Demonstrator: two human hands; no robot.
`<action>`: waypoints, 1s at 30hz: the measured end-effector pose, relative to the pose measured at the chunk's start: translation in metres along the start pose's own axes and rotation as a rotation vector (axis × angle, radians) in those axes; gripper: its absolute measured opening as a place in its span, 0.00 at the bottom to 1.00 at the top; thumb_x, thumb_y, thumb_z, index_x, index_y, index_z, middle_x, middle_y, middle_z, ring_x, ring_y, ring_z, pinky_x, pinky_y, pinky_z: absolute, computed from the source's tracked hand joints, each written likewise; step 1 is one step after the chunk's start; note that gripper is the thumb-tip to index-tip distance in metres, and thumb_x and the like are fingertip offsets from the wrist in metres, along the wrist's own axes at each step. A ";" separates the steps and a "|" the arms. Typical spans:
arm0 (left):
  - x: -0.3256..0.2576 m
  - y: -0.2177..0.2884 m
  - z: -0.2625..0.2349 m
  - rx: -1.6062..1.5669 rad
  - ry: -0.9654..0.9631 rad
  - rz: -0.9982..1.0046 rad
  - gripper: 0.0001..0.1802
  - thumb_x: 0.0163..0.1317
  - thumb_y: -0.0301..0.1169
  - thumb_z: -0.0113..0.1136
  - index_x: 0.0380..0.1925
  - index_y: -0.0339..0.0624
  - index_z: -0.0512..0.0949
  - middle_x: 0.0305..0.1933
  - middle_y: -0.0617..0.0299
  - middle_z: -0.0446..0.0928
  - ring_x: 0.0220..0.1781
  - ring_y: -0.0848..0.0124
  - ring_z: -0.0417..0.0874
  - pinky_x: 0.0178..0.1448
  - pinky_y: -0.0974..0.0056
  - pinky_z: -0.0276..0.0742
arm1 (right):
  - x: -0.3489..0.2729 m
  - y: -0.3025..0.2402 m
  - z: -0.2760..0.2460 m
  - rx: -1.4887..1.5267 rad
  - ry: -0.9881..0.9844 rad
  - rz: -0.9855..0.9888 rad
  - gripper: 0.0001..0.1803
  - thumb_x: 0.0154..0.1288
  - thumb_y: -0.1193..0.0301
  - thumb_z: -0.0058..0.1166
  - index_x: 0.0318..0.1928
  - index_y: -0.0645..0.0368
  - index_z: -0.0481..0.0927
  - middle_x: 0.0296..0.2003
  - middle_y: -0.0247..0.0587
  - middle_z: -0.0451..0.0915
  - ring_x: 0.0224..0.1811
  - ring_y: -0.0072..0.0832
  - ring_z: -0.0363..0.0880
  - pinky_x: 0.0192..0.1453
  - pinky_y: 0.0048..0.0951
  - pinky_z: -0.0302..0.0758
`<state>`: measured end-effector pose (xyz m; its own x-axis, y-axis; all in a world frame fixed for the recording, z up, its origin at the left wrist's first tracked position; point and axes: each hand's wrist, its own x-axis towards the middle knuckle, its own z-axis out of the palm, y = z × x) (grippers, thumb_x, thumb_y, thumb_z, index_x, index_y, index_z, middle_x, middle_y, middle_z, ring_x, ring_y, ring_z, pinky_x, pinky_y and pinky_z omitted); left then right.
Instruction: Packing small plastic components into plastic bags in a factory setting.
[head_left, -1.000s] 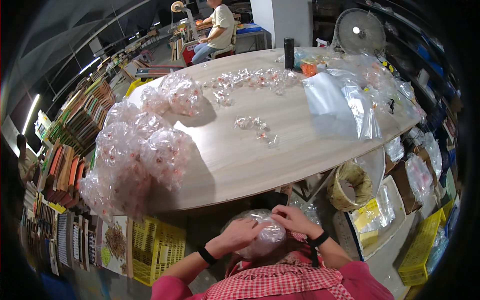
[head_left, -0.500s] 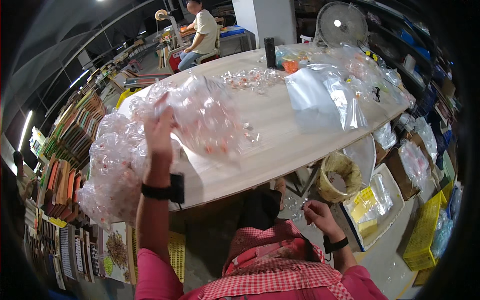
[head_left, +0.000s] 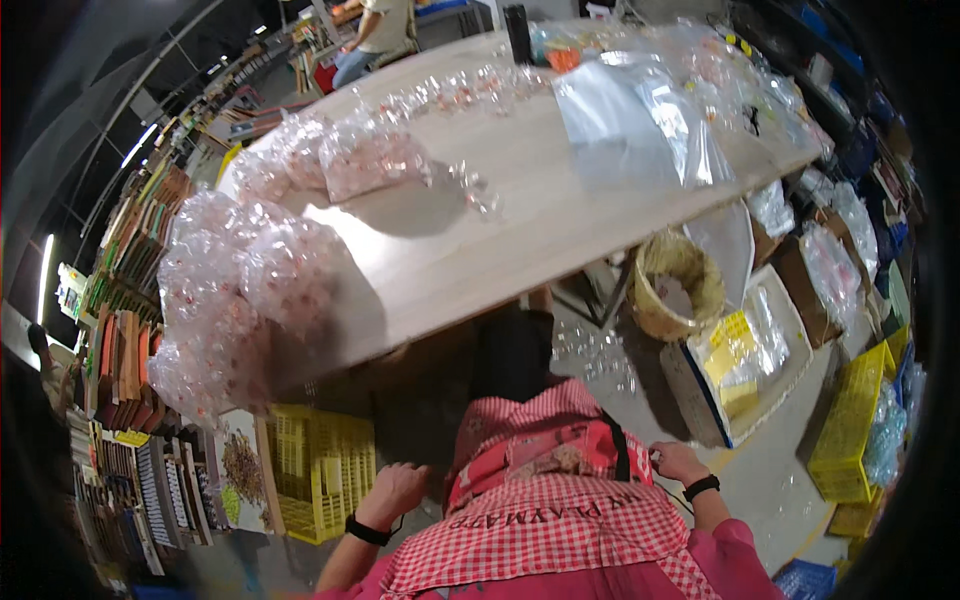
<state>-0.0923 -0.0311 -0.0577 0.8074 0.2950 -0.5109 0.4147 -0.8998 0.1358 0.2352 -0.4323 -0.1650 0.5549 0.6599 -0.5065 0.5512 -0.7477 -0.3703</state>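
Observation:
My left hand (head_left: 396, 492) hangs low beside the checked apron, away from the table, its fingers curled and no object showing in them. On the other side of the apron, my right hand (head_left: 680, 464) is closed, with a tiny pale spot at its fingertips too small to name. Clear plastic bags filled with small red-and-clear pieces (head_left: 290, 265) are heaped at the table's left end. Farther back lies another filled clear bag (head_left: 370, 160). Loose small clear-and-red pieces (head_left: 455, 92) are strewn along the far side of the table (head_left: 470, 245).
Flat clear plastic bags (head_left: 625, 110) lie at the table's right, near a black bottle (head_left: 517, 35). Below stand a lined round bin (head_left: 676, 285), a white foam box (head_left: 735, 365) and yellow crates (head_left: 325, 465) (head_left: 850, 430). Another person (head_left: 380, 30) sits beyond the table.
My left hand has let go of the filled plastic bag, which now rests on the table, and has come back beside my apron. The view has tipped downward. My right hand stays low.

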 end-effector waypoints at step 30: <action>0.184 -0.081 -0.121 -0.164 -0.215 0.231 0.21 0.57 0.33 0.53 0.53 0.44 0.75 0.50 0.49 0.75 0.52 0.53 0.76 0.54 0.49 0.74 | 0.064 -0.123 -0.282 0.494 -0.433 0.018 0.33 0.62 0.54 0.53 0.64 0.55 0.68 0.59 0.53 0.71 0.61 0.43 0.71 0.63 0.37 0.68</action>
<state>0.0735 0.1352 -0.0603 0.7880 -0.0002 -0.6157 0.3077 -0.8660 0.3941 0.3788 -0.2773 0.0675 0.2033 0.6348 -0.7454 0.1364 -0.7723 -0.6205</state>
